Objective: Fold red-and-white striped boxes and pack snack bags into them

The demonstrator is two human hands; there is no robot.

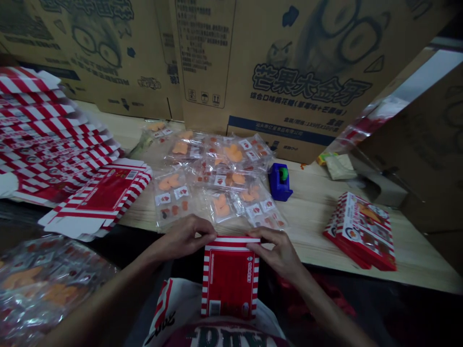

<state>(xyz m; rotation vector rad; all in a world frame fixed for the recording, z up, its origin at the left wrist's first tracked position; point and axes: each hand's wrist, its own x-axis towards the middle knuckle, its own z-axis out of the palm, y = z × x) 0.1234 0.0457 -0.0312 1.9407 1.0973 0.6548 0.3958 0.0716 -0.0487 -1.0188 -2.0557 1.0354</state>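
A red box with red-and-white striped edges stands upright in front of me, just below the table's front edge. My left hand pinches its top left corner with curled fingers. My right hand grips its top right corner the same way. Just beyond the hands, several clear packets of orange sweets lie spread on the wooden table.
Flat striped box blanks are piled at the left, with more behind. A blue tape dispenser sits mid-table. Finished red boxes are stacked at the right. Big cardboard cartons wall off the back. A bag of packets lies lower left.
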